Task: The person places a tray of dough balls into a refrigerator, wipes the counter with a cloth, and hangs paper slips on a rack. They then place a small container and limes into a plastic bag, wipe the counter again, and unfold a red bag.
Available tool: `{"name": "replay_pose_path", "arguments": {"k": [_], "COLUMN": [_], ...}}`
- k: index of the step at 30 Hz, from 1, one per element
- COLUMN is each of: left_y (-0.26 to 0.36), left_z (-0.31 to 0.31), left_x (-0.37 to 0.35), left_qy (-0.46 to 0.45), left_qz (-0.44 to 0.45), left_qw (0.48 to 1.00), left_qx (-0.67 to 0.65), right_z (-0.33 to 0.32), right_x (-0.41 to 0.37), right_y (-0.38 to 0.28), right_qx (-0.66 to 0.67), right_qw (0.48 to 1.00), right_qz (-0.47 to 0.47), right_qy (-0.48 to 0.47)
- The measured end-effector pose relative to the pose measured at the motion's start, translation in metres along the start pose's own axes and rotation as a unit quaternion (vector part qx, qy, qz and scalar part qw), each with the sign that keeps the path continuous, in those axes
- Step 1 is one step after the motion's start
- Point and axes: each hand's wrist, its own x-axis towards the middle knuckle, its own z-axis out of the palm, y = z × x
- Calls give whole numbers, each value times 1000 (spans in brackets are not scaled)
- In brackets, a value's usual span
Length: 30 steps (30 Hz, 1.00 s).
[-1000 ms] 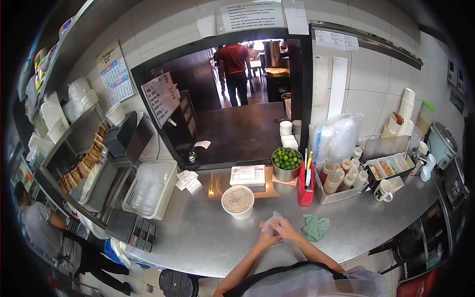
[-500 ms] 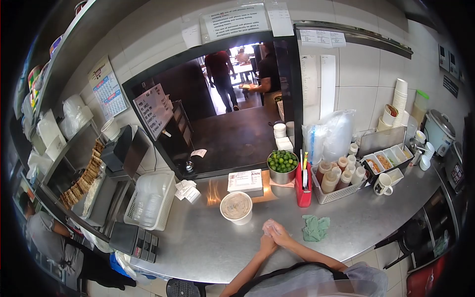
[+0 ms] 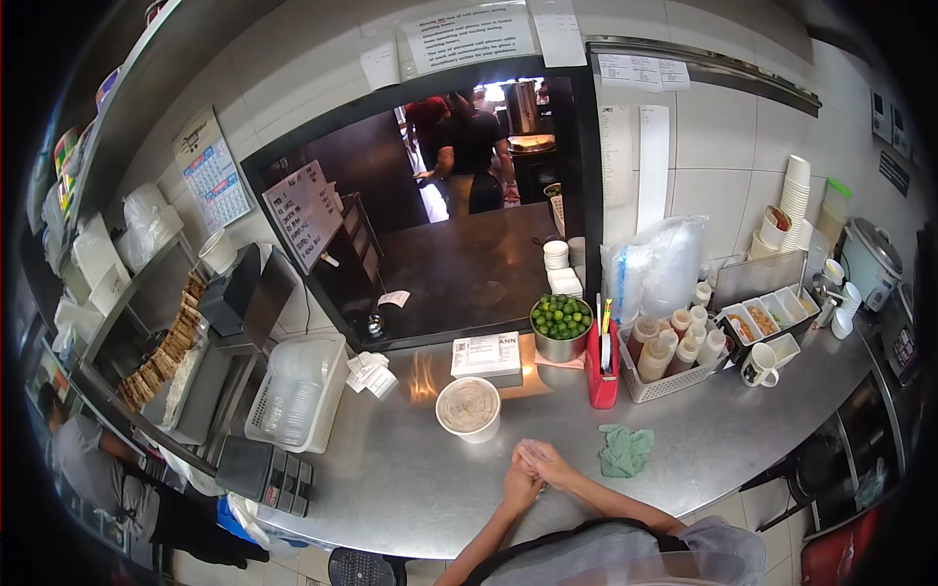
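Note:
My left hand [image 3: 521,481] and my right hand [image 3: 550,463] are closed together just above the steel counter, close to its front edge. The fingers of each wrap against the other hand. A whitish, clear-looking sheen shows around them; whether it is thin plastic or something else is too small to tell. To the upper left of my hands, apart from them, stands a round white tub [image 3: 467,409] with a swirled beige-brown top. A crumpled green cloth [image 3: 625,450] lies to their right.
Behind the tub is a white card box [image 3: 487,359]. A steel pot of green limes [image 3: 561,319], a red holder [image 3: 602,376] and a basket of squeeze bottles [image 3: 674,383] line the back. Left stands a white basket of plastic lids [image 3: 293,396]. People stand beyond the hatch and at far left.
My left hand has shifted slightly left and down against the right, and both stay closed together. Beyond the hatch, a person in black has moved into the middle of the opening.

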Motion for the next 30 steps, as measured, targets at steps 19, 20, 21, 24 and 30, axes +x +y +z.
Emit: {"name": "replay_pose_path", "arguments": {"k": [19, 20, 21, 24, 30], "left_y": [40, 38, 34, 37, 37], "left_z": [-18, -18, -18, -25, -26], "left_x": [11, 10, 10, 10, 2], "left_qy": [69, 60, 51, 43, 94], "left_qz": [51, 47, 43, 67, 60], "left_qw": [996, 997, 998, 996, 992], "left_qx": [37, 30, 23, 45, 65], "right_z": [4, 3, 2, -24, -31], "right_x": [-19, -18, -17, -17, -31], "right_y": [-72, -72, -71, -27, -5], "right_qx": [-724, -682, -638, -519, -458], "right_qw": [656, 690, 721, 837, 886], "right_qz": [115, 141, 166, 5, -34], "right_qy": [-180, -198, -214, -171, -60]}}
